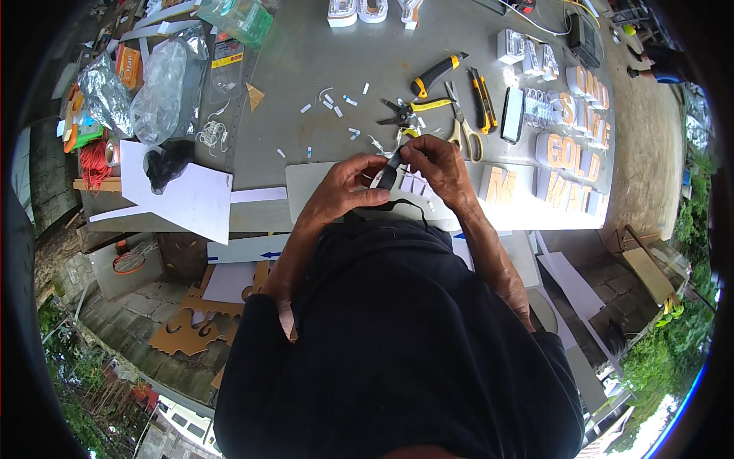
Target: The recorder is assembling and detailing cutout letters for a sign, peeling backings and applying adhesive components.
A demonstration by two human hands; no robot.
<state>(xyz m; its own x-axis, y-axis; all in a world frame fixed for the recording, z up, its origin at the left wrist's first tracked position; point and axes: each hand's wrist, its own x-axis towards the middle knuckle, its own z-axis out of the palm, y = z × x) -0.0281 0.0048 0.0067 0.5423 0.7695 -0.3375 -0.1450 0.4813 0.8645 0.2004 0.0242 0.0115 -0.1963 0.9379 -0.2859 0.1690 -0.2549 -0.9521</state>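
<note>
My left hand [348, 187] is closed around what looks like a roll of black tape [388, 174], its pale core showing beside the fingers. The fingertips of my right hand [437, 170] pinch the upper end of that black tape. Both hands are close together over the near edge of the grey table [283, 69]. Just beyond them lie wire strippers [417, 109] with yellow-and-black handles. Scissors [463, 126] rest to the right of these, beside a yellow-and-black box cutter [483, 101]. A second cutter [439, 74] lies farther off. Small white strips [337, 111] are scattered left of the tools.
White and wood-coloured block letters [566, 153] stand along the right side, near a phone [512, 115]. More letters [372, 11] sit at the far edge. Plastic bags [158, 96], red wire [97, 168] and a white sheet [183, 195] crowd the left. A person [661, 65] is at far right.
</note>
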